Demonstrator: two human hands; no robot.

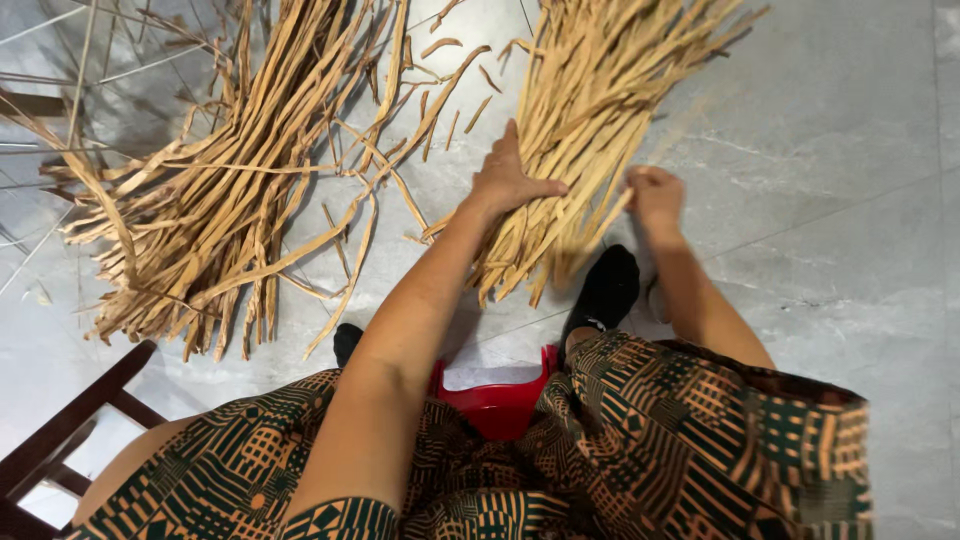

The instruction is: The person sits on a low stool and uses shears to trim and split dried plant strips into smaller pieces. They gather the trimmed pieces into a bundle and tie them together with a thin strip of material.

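Head view: two hands (505, 180) (655, 195), two strip bundles (590, 110) (220, 190).

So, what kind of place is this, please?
Probably a home or small craft workspace, with work done on the floor: grey marble-like floor tiles, piles of dried plant strips spread out, a red plastic stool and a dark wooden chair.

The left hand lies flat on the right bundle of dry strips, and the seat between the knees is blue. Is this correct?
Not quite. The head view shows the seat is red, not blue. The rest holds: the left hand lies flat on the right bundle of dry strips.
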